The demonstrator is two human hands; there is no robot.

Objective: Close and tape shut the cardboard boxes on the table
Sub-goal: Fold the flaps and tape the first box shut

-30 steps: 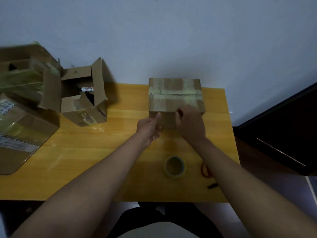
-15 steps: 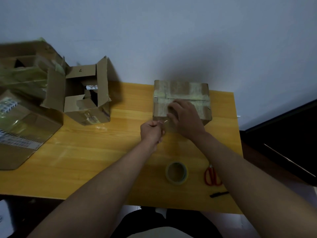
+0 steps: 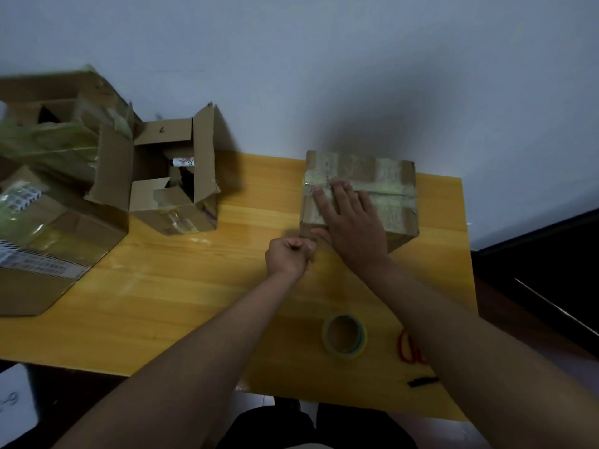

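Note:
A closed cardboard box with clear tape along its top seam stands at the table's far right. My right hand lies flat on its top, fingers spread, with the thumb down at the front edge. My left hand is curled just in front of the box's near left corner, pinching the end of a clear tape strip that barely shows. An open box with raised flaps stands at the back left. A roll of clear tape lies near the front edge.
Red-handled scissors lie right of the roll, partly under my right forearm, with a small black object nearer the edge. Larger taped boxes crowd the left end. The wooden table stands against a wall; a dark cabinet stands to the right.
My right hand slid from the box's front edge up onto its top and flattened. My left hand left the box's front face and curled at the near left corner.

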